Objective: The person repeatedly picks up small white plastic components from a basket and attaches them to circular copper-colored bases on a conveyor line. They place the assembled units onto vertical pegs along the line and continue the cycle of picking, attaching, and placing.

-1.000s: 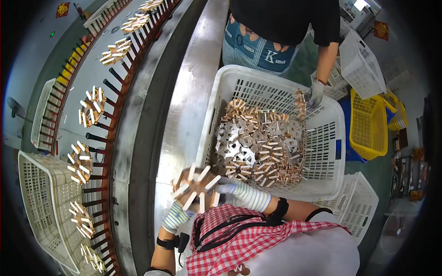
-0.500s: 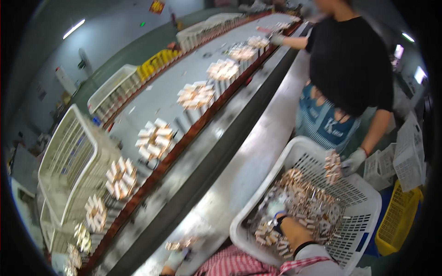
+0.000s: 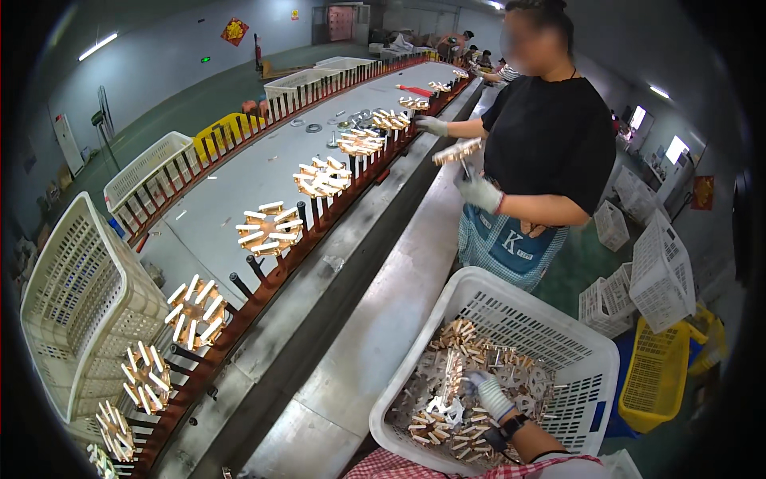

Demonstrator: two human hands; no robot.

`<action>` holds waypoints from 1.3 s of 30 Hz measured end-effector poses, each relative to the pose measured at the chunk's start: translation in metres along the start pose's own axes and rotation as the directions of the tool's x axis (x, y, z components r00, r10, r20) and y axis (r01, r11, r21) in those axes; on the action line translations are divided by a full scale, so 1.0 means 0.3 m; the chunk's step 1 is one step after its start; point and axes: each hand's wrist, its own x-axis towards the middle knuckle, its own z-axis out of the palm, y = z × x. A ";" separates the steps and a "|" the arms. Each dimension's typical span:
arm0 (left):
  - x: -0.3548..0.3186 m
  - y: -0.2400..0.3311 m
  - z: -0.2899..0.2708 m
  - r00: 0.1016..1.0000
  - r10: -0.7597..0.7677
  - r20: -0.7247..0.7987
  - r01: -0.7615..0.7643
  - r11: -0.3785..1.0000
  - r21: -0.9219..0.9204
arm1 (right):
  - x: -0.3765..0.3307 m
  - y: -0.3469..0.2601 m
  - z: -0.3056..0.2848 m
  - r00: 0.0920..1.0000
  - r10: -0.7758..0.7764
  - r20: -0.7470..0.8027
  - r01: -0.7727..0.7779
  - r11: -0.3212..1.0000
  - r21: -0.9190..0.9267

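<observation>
My right hand [image 3: 490, 394], in a pale glove with a dark watch at the wrist, is inside a white plastic basket [image 3: 487, 286]. Its fingers close on a copper-coloured wheel-shaped part with white bars [image 3: 453, 374], tipped up on edge. Under and around it lie loose copper and silvery parts [image 3: 527, 382]. My left hand is out of sight. Similar wheel-shaped parts [image 3: 270, 229] sit in a row on black pegs along the rail of the long line to the left.
Across the basket stands a co-worker [image 3: 550, 144]; one gloved hand [image 3: 480, 194] holds a wheel-shaped part, the other touches the line. A metal ledge [image 3: 343, 383] runs alongside. White crates [image 3: 80, 295] stand far left, a yellow crate [image 3: 656, 375] at right.
My left hand, which was low over the ledge with a copper part, has left view. My right hand now grips an upturned part. The co-worker's hand has risen from the basket with a part.
</observation>
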 end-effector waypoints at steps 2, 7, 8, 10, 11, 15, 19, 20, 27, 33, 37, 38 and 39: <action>0.067 -0.080 -0.073 0.999 -0.005 -0.050 0.003 0.999 -0.054 | -0.150 -0.108 0.137 0.972 -0.041 0.232 -0.036 0.948 0.317; 0.281 -0.390 -0.371 0.981 -0.018 -0.191 -0.006 0.992 -0.127 | -0.314 0.051 0.707 0.615 0.145 0.775 -0.440 0.879 0.185; 0.309 -0.431 -0.411 0.976 -0.021 -0.215 -0.011 0.989 -0.147 | -0.281 0.168 0.818 0.508 0.214 0.835 -0.533 0.839 0.109; 0.327 -0.509 -0.485 0.968 -0.032 -0.251 -0.017 0.981 -0.191 | -0.282 0.377 1.052 0.417 0.394 0.819 -0.601 0.796 -0.077; 0.322 -0.540 -0.504 0.965 -0.046 -0.260 -0.010 0.978 -0.211 | -0.300 0.456 1.160 0.446 0.501 0.742 -0.597 0.784 -0.170; 0.036 -0.388 -0.423 0.992 -0.092 -0.085 0.063 0.953 -0.297 | -0.255 0.716 1.429 0.436 0.493 0.753 -0.495 0.830 -0.257; -0.066 -0.344 -0.298 0.954 -0.099 0.285 0.145 0.979 -0.143 | -0.206 0.872 1.560 0.460 0.480 0.747 -0.586 0.796 -0.151; -0.101 -0.308 -0.232 0.945 -0.080 0.316 0.125 0.985 -0.122 | -0.202 0.866 1.572 0.477 0.527 0.704 -0.644 0.754 -0.128; 0.031 -0.198 0.029 0.916 -0.052 0.397 0.110 0.986 -0.125 | -0.247 0.312 1.266 0.712 0.202 0.673 -0.007 0.960 -0.280; -0.118 -0.069 0.140 0.890 -0.185 0.417 0.199 0.980 0.008 | 0.158 -0.077 0.548 0.920 -0.370 0.131 0.381 0.921 -0.076; -0.486 0.293 0.598 0.746 -0.204 0.634 -0.019 0.945 0.326 | 0.715 0.105 0.143 0.869 -0.450 0.203 0.315 0.188 -0.930; -0.530 0.342 0.758 0.600 -0.223 0.768 -0.173 0.902 0.396 | 0.770 0.139 0.118 0.830 -0.450 0.330 0.319 -0.103 -0.942; -0.557 0.366 0.922 0.426 -0.272 0.863 -0.332 0.841 0.428 | 0.821 0.179 0.094 0.793 -0.411 0.449 0.297 -0.383 -0.875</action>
